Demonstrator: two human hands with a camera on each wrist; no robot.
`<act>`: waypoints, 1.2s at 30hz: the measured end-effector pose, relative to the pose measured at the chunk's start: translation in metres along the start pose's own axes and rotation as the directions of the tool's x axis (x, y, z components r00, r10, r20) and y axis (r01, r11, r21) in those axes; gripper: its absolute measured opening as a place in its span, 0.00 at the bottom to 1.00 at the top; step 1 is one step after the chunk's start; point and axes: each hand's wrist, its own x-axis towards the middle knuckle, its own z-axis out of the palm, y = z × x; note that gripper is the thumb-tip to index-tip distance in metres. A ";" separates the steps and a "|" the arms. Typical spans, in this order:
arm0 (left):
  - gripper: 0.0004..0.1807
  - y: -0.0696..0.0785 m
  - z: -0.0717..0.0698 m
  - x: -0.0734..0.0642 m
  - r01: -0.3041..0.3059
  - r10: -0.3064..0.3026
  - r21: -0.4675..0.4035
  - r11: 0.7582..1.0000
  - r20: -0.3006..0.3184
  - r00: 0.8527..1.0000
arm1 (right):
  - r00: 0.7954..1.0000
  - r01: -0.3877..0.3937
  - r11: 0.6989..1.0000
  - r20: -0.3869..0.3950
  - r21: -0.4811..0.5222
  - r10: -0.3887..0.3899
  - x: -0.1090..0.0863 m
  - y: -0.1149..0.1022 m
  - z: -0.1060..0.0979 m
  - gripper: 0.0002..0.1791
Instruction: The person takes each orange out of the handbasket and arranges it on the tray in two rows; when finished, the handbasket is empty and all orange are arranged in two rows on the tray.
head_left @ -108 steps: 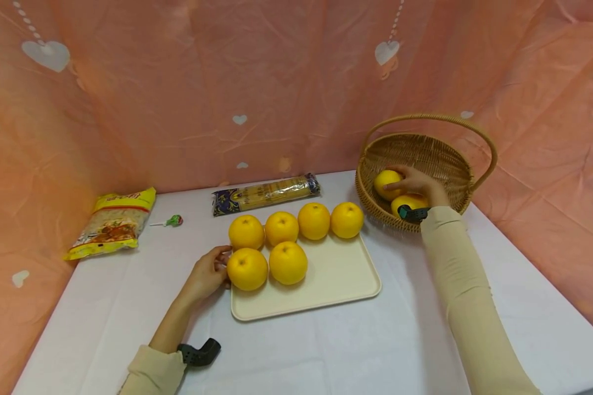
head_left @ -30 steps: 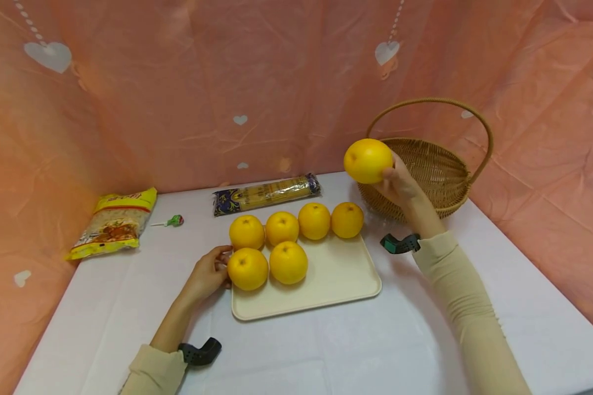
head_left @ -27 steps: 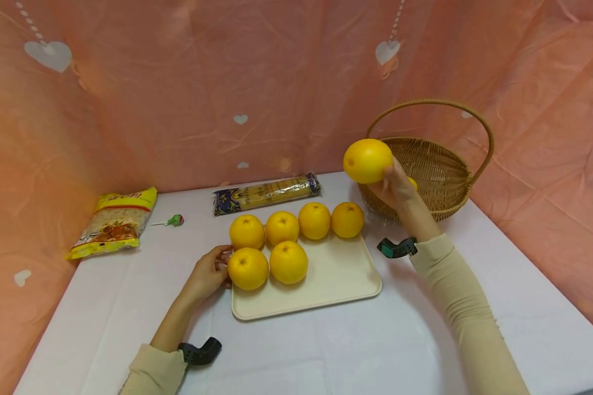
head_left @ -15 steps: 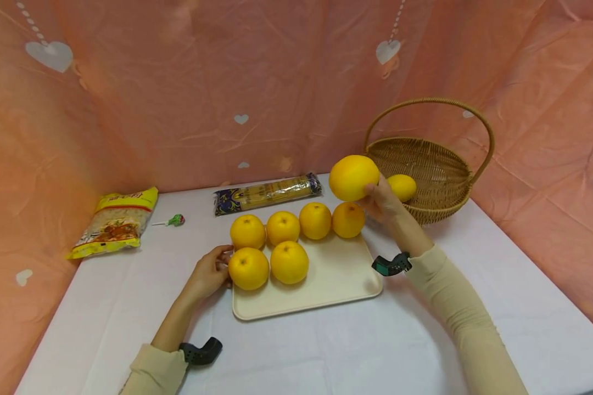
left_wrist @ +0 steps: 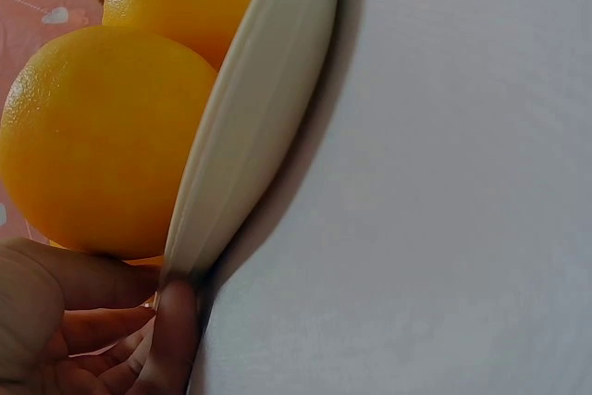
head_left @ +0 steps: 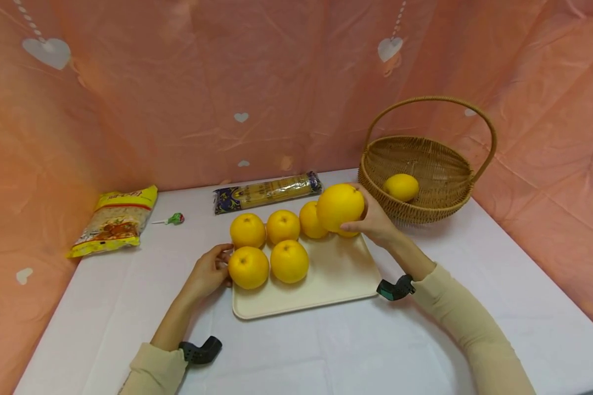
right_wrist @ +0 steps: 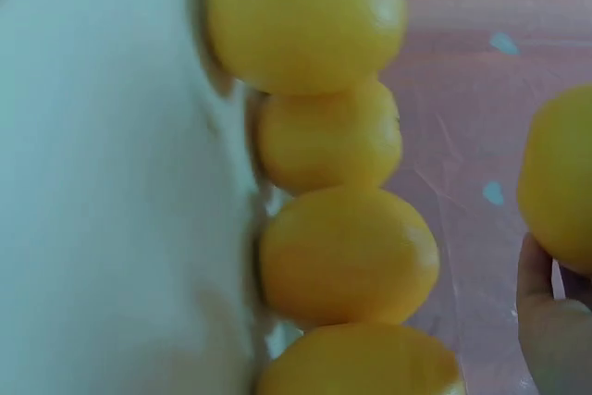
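Note:
My right hand (head_left: pixel 375 220) grips a yellow orange (head_left: pixel 340 207), raised above the back right corner of the cream tray (head_left: pixel 338 277). In the right wrist view this held orange (right_wrist: pixel 564 178) shows at the right edge. My left hand (head_left: pixel 209 274) is at the tray's left side; the left wrist view has its thumb and fingers pinching the tray rim (left_wrist: pixel 254 108). A back row of oranges (head_left: pixel 247 230) sits on the tray, its right end partly hidden by the held one. Two front oranges (head_left: pixel 289 261) stand at the left. Another orange (head_left: pixel 401 187) lies in the wicker basket (head_left: pixel 440 206).
Behind the tray lies a long packet of pasta (head_left: pixel 269 193). A lollipop (head_left: pixel 175 219) and a yellow food bag (head_left: pixel 116 220) lie at the left of the white-covered table (head_left: pixel 277 356). The basket's tall handle (head_left: pixel 435 99) arches up at the back right.
My right hand has lifted an orange out of the basket and carried it left and down to over the tray's back right corner. The left hand keeps its place.

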 end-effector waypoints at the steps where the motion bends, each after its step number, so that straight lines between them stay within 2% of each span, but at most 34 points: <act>1: 0.29 0.000 0.000 0.000 0.001 -0.001 -0.005 1.000 0.000 1.000 | 1.000 0.005 0.999 -0.016 -0.044 -0.006 -0.002 0.001 0.002 0.43; 5: 0.29 0.000 -0.001 0.000 0.003 -0.003 -0.011 1.000 0.000 1.000 | 0.997 0.077 0.986 -0.005 -0.151 -0.079 -0.009 0.007 0.009 0.46; 9: 0.29 0.000 -0.001 -0.001 -0.004 0.004 -0.016 1.000 0.002 1.000 | 0.994 0.107 0.980 0.040 -0.166 -0.102 -0.015 0.015 0.011 0.49; 19: 0.29 0.000 0.000 -0.002 0.003 -0.003 -0.015 1.000 -0.002 1.000 | 0.998 0.053 0.975 0.045 -0.215 -0.044 -0.024 0.023 0.015 0.47; 28: 0.29 -0.002 0.001 -0.001 0.006 -0.006 -0.004 1.000 -0.004 1.000 | 0.998 -0.006 0.959 0.054 -0.285 0.023 -0.029 0.029 0.011 0.47; 36: 0.29 0.002 -0.001 -0.002 -0.002 0.002 0.004 1.000 -0.009 1.000 | 0.995 -0.044 0.944 0.074 -0.328 0.072 -0.030 0.030 0.009 0.47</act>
